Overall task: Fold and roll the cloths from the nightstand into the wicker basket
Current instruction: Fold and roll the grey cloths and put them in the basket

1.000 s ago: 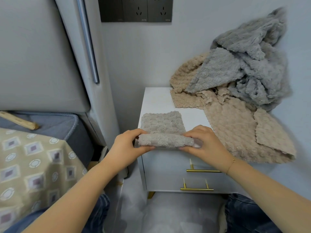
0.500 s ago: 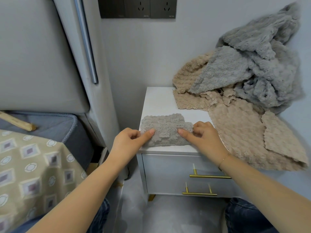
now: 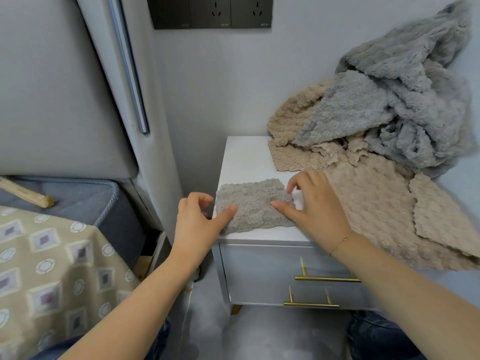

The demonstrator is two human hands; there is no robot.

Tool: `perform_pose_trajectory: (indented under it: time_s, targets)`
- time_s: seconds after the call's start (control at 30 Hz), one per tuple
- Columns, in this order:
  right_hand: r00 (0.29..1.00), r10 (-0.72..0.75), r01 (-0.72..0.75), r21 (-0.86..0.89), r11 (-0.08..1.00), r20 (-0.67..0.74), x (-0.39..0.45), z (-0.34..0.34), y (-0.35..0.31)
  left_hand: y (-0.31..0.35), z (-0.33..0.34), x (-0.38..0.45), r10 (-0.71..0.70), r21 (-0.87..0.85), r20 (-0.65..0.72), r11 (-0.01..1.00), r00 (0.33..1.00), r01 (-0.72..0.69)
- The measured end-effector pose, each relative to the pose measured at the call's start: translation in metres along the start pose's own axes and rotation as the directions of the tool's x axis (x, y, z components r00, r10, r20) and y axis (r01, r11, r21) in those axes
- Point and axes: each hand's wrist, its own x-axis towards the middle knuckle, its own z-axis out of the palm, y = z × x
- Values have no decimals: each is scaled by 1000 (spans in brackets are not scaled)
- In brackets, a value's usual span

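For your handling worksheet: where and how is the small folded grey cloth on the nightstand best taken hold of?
Probably by the two short ends of the small grey cloth, one hand from each side, thumbs on top. It lies flat and wide along the front edge of the nightstand, both ends exposed.

Home bedrm: bed point(image 3: 65, 203) w/ headboard point(image 3: 52, 100), nightstand point(image 3: 249, 157).
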Motion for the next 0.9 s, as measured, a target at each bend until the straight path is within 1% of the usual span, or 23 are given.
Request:
perform_pose_trajectory:
  time_s: [0.03, 0.07, 0.1, 0.13, 0.17, 0.2, 0.23, 0.3, 0.37, 0.43, 0.53, 0.67, 0.73, 0.8, 0.87, 0.9]
  targets:
    - [996, -89, 89, 18, 996, 2, 1, 1, -1, 1, -2, 0, 118, 43, -11, 992, 993, -117]
    - [986, -165, 164, 23, 986, 13, 1, 2, -2, 2, -4, 1, 261, 105, -9, 960, 965, -259]
    - [975, -222, 222, 23, 975, 23, 1, 4, -3, 4, -6, 2, 403, 178, 15, 900, 915, -399]
    - [965, -261, 260, 25, 965, 32, 0, 5, -3, 4, -8, 5, 512, 241, 60, 826, 857, -510]
    - [958, -283, 282, 32, 959, 46, -2, 6, -2, 3, -9, 6, 579, 275, 111, 763, 808, -585]
    - [956, -287, 284, 45, 958, 68, -3, 5, -1, 2, -9, 8, 601, 276, 156, 736, 784, -619]
    - [957, -271, 265, 65, 962, 103, -3, 3, 0, 1, -9, 9, 584, 251, 197, 746, 788, -616]
    - [957, -191, 172, 103, 980, 219, -6, -4, 1, -2, -10, 9, 521, 182, 274, 797, 808, -576]
    - [936, -136, 108, 106, 989, 324, -10, -10, 2, -7, -12, 8, 481, 173, 341, 812, 807, -557]
    - [918, -121, 84, 114, 990, 377, -15, -12, 2, -9, -16, 7, 462, 190, 388, 806, 797, -560]
    - [921, -128, 80, 143, 987, 369, -22, -13, 0, -10, -17, 1, 487, 219, 417, 766, 768, -604]
    - [928, -148, 97, 161, 982, 342, -36, -17, -2, -13, -18, -7, 569, 215, 373, 716, 733, -664]
    - [934, -136, 77, 186, 980, 330, -41, -21, -4, -10, -20, -12, 564, 184, 351, 741, 747, -646]
    - [931, -59, -37, 254, 967, 360, -42, -26, -9, -6, -22, -17, 496, 151, 364, 804, 788, -575]
    - [918, 47, -203, 364, 909, 394, -40, -31, -13, -1, -23, -18, 404, 124, 401, 865, 822, -486]
    - [911, 85, -261, 405, 876, 404, -38, -32, -13, 2, -24, -18, 359, 99, 423, 894, 832, -436]
